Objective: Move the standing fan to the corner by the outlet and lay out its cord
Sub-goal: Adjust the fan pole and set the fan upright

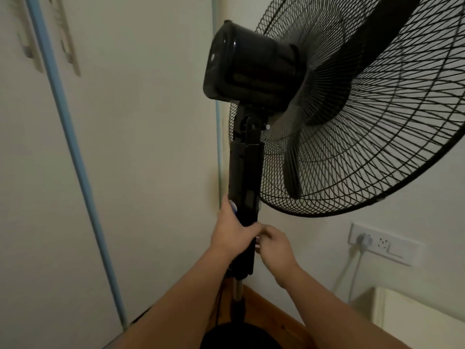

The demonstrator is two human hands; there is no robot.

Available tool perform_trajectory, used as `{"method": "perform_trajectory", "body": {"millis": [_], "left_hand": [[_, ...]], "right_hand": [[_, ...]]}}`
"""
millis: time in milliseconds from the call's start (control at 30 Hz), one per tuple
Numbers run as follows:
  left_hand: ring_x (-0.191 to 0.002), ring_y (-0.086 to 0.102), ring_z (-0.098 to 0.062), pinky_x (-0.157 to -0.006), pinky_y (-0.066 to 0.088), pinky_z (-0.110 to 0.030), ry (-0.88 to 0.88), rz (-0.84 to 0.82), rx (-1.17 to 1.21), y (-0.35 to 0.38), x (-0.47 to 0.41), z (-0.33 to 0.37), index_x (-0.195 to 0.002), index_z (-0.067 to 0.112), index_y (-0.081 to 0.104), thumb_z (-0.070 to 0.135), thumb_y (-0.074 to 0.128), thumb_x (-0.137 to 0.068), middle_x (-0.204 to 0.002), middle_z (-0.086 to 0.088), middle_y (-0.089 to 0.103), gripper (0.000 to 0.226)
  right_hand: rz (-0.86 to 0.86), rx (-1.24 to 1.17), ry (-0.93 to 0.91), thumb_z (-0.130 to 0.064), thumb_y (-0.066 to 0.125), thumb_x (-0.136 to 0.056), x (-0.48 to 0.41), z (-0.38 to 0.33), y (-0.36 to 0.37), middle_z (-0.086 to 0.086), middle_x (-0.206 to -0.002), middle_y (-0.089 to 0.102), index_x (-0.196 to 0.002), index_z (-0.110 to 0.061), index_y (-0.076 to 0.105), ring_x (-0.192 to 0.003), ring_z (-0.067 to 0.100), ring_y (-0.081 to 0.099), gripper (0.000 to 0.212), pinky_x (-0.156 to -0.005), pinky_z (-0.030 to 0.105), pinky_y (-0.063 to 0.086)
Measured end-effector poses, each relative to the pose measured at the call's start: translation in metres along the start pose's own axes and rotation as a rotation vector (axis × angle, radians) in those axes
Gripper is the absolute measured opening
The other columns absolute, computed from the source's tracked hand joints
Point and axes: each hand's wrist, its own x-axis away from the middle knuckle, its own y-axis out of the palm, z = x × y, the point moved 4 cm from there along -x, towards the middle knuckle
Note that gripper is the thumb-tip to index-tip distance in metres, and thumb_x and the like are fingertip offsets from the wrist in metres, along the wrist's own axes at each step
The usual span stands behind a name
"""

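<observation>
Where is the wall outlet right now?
The outlet is low on the wall at the right of the head view, below the fan's cage and right of the right hand, with a pale plug in it.

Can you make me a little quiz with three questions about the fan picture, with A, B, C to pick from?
1. Where is the wall outlet?
A. right of the fan's pole, below the grille
B. on the left cupboard
C. on the floor

2. What colour is the fan?
A. white
B. black
C. blue

3. What are the hands doing?
A. hanging free
B. holding the cord
C. holding the fan's black column

Answers: 1 A, the outlet sits on the wall under the grille. 2 B, motor, grille and column are black. 3 C, the left hand wraps the column and the right hand touches it.
</observation>
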Motion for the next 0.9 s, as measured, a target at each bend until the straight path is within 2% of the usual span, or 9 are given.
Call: {"method": "perform_trajectory", "body": {"millis": [100,167,267,400,500,633,700,800,900], "left_hand": [[-0.108,0.061,-0.023,-0.087,0.055,-0.046,-0.034,0.151,-0.140,0.005,-0.001,0.005,-0.136,0.020,0.035,0.043,0.086,-0.064,-0.121,-0.003,0.056,0.091],[-0.104,0.062,-0.024,-0.082,0.056,-0.045,-0.067,0.211,-0.197,0.007,0.000,0.007,-0.131,0.019,0.037,0.045,0.085,-0.067,-0.119,-0.002,0.057,0.085],[-0.090,0.062,-0.024,-0.071,0.056,-0.040,-0.093,0.231,-0.271,0.009,0.000,0.008,-0.112,0.021,0.038,0.041,0.080,-0.072,-0.109,-0.002,0.056,0.062],[-0.088,0.062,-0.025,-0.066,0.049,-0.034,-0.097,0.214,-0.264,0.006,-0.001,0.006,-0.115,0.019,0.038,0.036,0.077,-0.071,-0.109,-0.002,0.056,0.061],[-0.088,0.062,-0.024,-0.068,0.050,-0.034,-0.092,0.177,-0.225,0.001,-0.001,0.001,-0.115,0.021,0.038,0.034,0.077,-0.070,-0.107,0.000,0.057,0.061],[-0.086,0.060,-0.019,-0.067,0.046,-0.030,-0.068,0.136,-0.172,-0.005,0.001,-0.005,-0.106,0.028,0.035,0.034,0.078,-0.068,-0.098,0.006,0.054,0.058],[-0.085,0.060,-0.017,-0.065,0.044,-0.028,-0.055,0.108,-0.131,-0.007,0.000,-0.007,-0.104,0.030,0.036,0.032,0.079,-0.066,-0.099,0.006,0.055,0.058],[-0.091,0.063,-0.018,-0.073,0.054,-0.035,-0.050,0.040,-0.055,-0.009,-0.003,-0.009,-0.110,0.023,0.043,0.030,0.077,-0.062,-0.107,0.000,0.060,0.059],[-0.091,0.064,-0.012,-0.070,0.052,-0.028,-0.048,-0.015,-0.033,-0.010,-0.002,-0.009,-0.115,0.025,0.043,0.030,0.078,-0.061,-0.105,0.003,0.062,0.064]], "right_hand": [[-0.010,0.015,-0.056,-0.001,0.050,-0.095,0.005,0.002,0.001,-0.003,-0.086,0.075,-0.098,-0.014,0.072,-0.080,0.009,0.071,0.026,-0.064,0.018,0.053],[-0.011,-0.031,-0.061,-0.004,0.056,-0.094,0.006,0.003,0.004,-0.010,-0.084,0.077,-0.099,-0.017,0.073,-0.078,0.003,0.071,0.022,-0.062,0.014,0.052],[0.017,-0.031,-0.058,-0.005,0.060,-0.092,0.006,0.004,0.004,-0.006,-0.084,0.077,-0.096,-0.015,0.073,-0.077,0.005,0.072,0.017,-0.063,0.018,0.055],[0.043,0.031,-0.062,-0.008,0.062,-0.093,0.009,0.003,0.006,0.001,-0.086,0.076,-0.093,-0.013,0.074,-0.082,0.014,0.072,0.013,-0.076,0.034,0.060],[0.040,0.039,-0.051,-0.010,0.060,-0.094,0.013,-0.001,0.009,0.008,-0.084,0.075,-0.091,-0.008,0.073,-0.083,0.023,0.071,0.014,-0.077,0.040,0.059],[0.058,0.089,-0.060,-0.012,0.057,-0.096,0.019,-0.007,0.014,0.020,-0.085,0.070,-0.088,0.003,0.069,-0.079,0.032,0.068,0.020,-0.073,0.044,0.056],[0.063,0.110,-0.061,-0.014,0.057,-0.097,0.022,-0.009,0.015,0.020,-0.085,0.070,-0.089,0.003,0.069,-0.076,0.028,0.067,0.022,-0.072,0.044,0.056],[0.063,0.145,-0.067,-0.014,0.056,-0.097,0.026,-0.011,0.015,0.017,-0.083,0.071,-0.088,0.000,0.070,-0.083,0.031,0.068,0.022,-0.074,0.044,0.056],[0.056,0.170,-0.069,-0.015,0.056,-0.098,0.031,-0.012,0.014,0.014,-0.083,0.071,-0.088,-0.002,0.070,-0.084,0.029,0.068,0.022,-0.077,0.045,0.056]]}}
